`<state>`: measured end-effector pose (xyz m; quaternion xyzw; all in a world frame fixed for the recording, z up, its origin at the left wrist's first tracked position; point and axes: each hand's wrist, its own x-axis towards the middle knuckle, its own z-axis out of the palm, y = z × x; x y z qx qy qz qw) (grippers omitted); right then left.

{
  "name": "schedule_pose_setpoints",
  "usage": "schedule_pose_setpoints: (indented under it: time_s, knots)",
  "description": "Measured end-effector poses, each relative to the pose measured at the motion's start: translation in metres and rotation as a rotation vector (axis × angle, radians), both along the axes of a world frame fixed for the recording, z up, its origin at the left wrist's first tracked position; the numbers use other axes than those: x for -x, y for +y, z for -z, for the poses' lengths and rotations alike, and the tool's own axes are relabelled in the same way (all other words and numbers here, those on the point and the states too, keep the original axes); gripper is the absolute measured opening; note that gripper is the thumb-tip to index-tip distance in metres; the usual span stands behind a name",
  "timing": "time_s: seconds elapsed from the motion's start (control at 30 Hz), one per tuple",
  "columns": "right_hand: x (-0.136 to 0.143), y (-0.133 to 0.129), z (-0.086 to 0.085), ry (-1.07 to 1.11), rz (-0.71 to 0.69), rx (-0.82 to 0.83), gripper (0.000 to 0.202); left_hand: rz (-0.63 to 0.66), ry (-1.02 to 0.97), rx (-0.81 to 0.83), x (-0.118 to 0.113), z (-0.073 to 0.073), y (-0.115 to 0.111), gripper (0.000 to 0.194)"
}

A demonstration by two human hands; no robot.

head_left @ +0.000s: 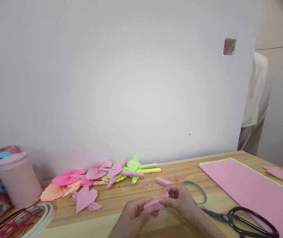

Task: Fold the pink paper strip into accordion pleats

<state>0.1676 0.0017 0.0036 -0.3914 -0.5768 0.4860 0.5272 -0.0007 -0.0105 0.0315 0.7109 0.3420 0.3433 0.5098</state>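
Between my two hands is a small folded strip of pink paper (156,201), held above the wooden table (121,216). My left hand (137,213) grips its left end, thumb in front and fingers behind. At the right end, my right hand (177,198) pinches the paper between thumb and fingers. Just behind the right hand lies another folded pink paper piece (164,181). A ring of pale tape (204,195) rests beside that hand, and black-handled scissors (230,218) lie further right.
Pink paper sheets (245,188) cover the right side. Folded paper fans and flowers (116,170) line the wall, with a pink folded heart (85,200) in front. Leftward stand a pink canister (18,180) and white and red coils (42,219).
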Motion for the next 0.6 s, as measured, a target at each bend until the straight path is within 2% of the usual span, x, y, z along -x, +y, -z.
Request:
schedule_pose_setpoints:
  time_s: [0.2,0.4,0.6]
  knots:
    - [0.011,0.0,0.011,-0.061,0.067,-0.017,0.018,-0.055,0.138,-0.127,-0.004,-0.001,-0.002,0.024]
    - [0.009,0.0,0.01,0.027,0.013,-0.019,0.015,-0.035,0.07,0.011,-0.01,0.003,-0.002,0.03]
    - [0.008,-0.001,0.009,0.059,-0.019,-0.004,0.013,-0.035,0.051,0.039,-0.007,0.004,-0.002,0.028]
